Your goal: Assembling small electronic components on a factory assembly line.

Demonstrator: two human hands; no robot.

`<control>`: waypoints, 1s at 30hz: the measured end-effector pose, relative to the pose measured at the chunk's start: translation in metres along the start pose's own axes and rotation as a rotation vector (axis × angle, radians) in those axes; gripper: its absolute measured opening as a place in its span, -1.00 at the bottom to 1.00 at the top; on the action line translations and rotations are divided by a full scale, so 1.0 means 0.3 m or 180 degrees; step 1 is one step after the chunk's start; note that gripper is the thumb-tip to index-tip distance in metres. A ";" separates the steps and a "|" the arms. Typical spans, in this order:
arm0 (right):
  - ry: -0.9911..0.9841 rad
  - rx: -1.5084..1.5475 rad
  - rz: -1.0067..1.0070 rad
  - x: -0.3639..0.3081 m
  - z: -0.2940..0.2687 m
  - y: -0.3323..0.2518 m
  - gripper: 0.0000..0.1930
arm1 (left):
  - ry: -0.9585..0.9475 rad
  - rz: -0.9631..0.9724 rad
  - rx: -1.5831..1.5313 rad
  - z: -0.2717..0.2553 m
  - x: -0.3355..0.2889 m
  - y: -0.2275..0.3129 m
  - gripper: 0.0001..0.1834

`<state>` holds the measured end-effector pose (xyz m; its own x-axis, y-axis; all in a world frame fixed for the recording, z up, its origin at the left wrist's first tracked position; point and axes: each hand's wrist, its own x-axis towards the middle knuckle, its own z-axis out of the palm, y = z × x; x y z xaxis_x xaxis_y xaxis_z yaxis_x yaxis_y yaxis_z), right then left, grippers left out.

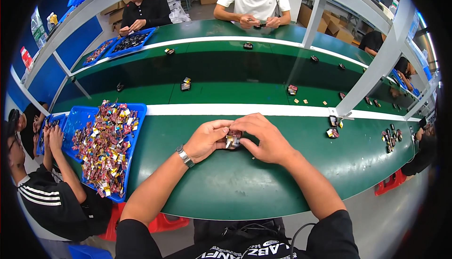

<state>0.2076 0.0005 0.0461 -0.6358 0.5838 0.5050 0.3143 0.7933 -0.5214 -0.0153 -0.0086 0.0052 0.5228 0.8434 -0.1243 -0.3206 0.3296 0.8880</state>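
Both my hands meet over the green work surface (pixel 245 179) and pinch one small dark and red part with a yellow tab (pixel 233 139). My left hand (pixel 207 139), with a metal watch on its wrist, grips the part from the left. My right hand (pixel 266 136) curls over it from the right and covers much of it. The part sits just above the surface, and I cannot tell whether it touches it.
A blue tray (pixel 75 122) heaped with several small red and yellow parts lies to my left. Loose parts (pixel 391 139) are scattered at right and on the far belt (pixel 186 84). Other people sit at left and across the table. A grey frame post (pixel 372 71) stands at right.
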 end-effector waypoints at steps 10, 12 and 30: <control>0.0512 -0.0791 0.0532 -0.012 0.089 -0.032 -0.76 | 0.0539 0.0318 -0.0009 0.041 -0.001 -0.025 -0.73; 0.0573 -0.1067 0.0216 -0.017 0.093 -0.020 -0.79 | 0.0578 0.0331 0.0026 0.042 0.001 -0.030 -0.74; 0.0296 -0.0817 -0.0193 -0.007 0.058 0.012 -0.85 | 0.0723 0.0441 0.0375 0.063 0.004 -0.046 -0.79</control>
<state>0.1978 -0.0010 0.0313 -0.5950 0.5379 0.5972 0.4536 0.8381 -0.3030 0.0047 -0.0200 0.0013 0.2859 0.9547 -0.0825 -0.2756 0.1643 0.9471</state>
